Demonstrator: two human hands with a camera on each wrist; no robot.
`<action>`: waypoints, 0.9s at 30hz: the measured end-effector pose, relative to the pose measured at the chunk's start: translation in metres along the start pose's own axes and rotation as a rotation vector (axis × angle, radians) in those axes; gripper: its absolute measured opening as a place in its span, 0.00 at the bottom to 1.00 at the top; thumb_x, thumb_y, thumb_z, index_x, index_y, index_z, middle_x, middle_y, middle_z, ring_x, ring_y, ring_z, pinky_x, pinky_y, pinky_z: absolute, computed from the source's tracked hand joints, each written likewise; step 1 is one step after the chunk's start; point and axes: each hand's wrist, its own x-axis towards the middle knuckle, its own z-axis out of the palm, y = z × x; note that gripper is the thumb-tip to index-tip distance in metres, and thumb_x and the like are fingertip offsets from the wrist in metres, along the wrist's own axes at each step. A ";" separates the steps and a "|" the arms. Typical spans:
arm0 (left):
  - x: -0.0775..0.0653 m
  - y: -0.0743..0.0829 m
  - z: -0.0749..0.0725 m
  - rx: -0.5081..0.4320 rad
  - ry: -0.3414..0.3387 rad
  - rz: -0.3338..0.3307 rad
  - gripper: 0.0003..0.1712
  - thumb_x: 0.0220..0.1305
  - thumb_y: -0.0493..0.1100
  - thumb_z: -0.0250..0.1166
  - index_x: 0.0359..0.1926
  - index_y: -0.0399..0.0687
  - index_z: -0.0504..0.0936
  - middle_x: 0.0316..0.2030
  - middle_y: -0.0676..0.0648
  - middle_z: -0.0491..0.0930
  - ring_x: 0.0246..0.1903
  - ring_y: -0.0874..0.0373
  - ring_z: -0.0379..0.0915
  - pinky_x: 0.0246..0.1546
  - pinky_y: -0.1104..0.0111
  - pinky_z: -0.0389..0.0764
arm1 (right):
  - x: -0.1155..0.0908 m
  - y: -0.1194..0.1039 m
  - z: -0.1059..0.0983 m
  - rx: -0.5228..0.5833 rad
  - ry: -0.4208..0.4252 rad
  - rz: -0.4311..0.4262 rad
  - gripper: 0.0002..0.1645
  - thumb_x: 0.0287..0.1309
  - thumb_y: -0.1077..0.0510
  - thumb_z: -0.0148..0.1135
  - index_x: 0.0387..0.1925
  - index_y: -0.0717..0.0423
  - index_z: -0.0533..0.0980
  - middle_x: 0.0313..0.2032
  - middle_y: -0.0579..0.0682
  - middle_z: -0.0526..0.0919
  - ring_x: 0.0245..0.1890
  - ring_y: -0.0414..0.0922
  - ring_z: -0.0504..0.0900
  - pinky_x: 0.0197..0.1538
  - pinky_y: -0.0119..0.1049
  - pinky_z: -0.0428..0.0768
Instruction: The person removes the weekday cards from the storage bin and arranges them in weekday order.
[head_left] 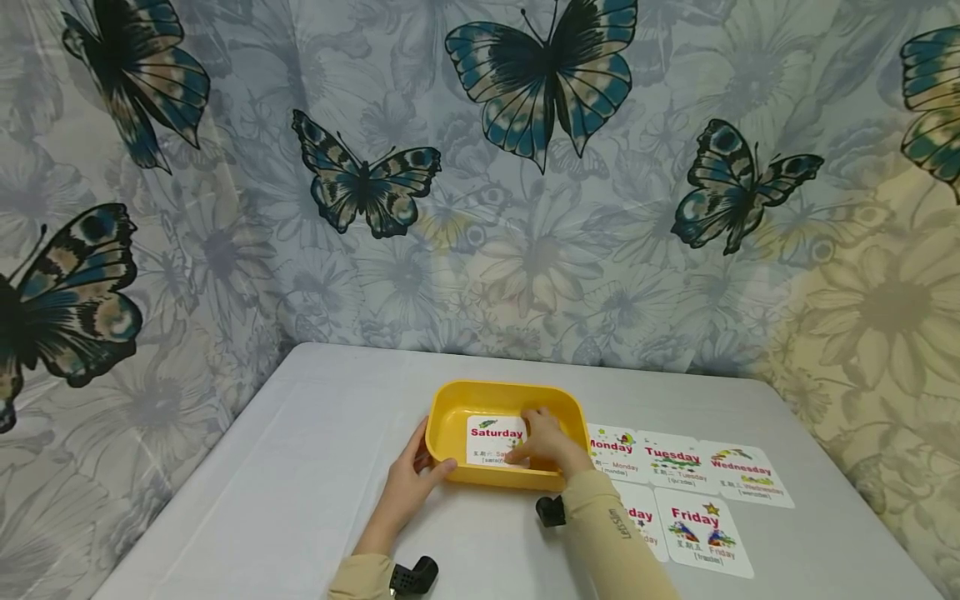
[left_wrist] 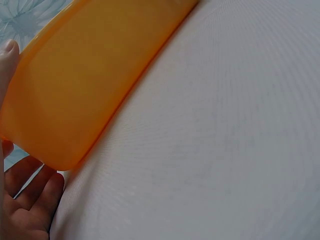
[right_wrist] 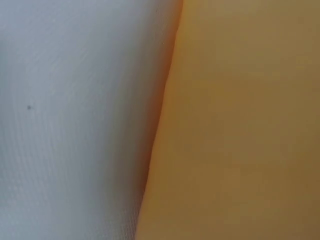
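Note:
A yellow plastic tray (head_left: 491, 477) stands on the table, seen from outside in both wrist views. My left hand (head_left: 408, 483) holds its near left corner, with the thumb at the rim and the fingers along the outer side; in the left wrist view those fingers (left_wrist: 37, 187) curve under the corner. My right hand (head_left: 551, 442) reaches into the tray over the right part of a white "Saturday" card (head_left: 491, 437). Its thumb and fingers bend around that card's right part, though the exact contact is partly hidden. In the right wrist view the hand does not show.
Right of the tray lie the "Monday" card (head_left: 618, 454), "Tuesday" card (head_left: 675, 462) and "Wednesday" card (head_left: 746, 475) in a row. Nearer lie the "Friday" card (head_left: 705, 533) and a card ending in "day" (head_left: 645, 521), partly under the right sleeve. A butterfly-print curtain (head_left: 525, 275) hangs behind the white table (head_left: 300, 467).

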 end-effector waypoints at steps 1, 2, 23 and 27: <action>0.000 0.000 0.000 -0.002 0.001 0.001 0.47 0.55 0.51 0.68 0.71 0.58 0.53 0.60 0.48 0.68 0.56 0.55 0.65 0.57 0.62 0.69 | 0.000 0.000 0.000 -0.008 -0.002 0.000 0.53 0.34 0.52 0.79 0.63 0.65 0.63 0.62 0.65 0.58 0.59 0.61 0.57 0.63 0.56 0.57; 0.000 0.000 0.000 -0.001 0.001 0.004 0.47 0.55 0.51 0.68 0.71 0.57 0.53 0.60 0.48 0.68 0.56 0.55 0.66 0.57 0.62 0.69 | 0.001 0.001 0.000 -0.015 -0.003 0.001 0.53 0.34 0.52 0.79 0.63 0.65 0.63 0.62 0.64 0.59 0.59 0.60 0.58 0.63 0.55 0.58; 0.000 0.000 0.000 -0.020 -0.011 0.029 0.46 0.56 0.50 0.68 0.71 0.53 0.53 0.61 0.44 0.67 0.56 0.50 0.65 0.57 0.58 0.68 | 0.006 -0.003 0.001 0.112 0.067 0.045 0.55 0.30 0.63 0.79 0.62 0.66 0.59 0.56 0.63 0.67 0.51 0.55 0.66 0.61 0.50 0.64; 0.000 0.000 0.000 -0.016 -0.010 0.018 0.47 0.55 0.51 0.68 0.71 0.54 0.53 0.61 0.45 0.67 0.57 0.52 0.65 0.57 0.60 0.69 | 0.005 -0.006 0.001 0.120 0.072 0.051 0.56 0.33 0.65 0.78 0.63 0.62 0.55 0.52 0.62 0.71 0.44 0.54 0.69 0.48 0.43 0.75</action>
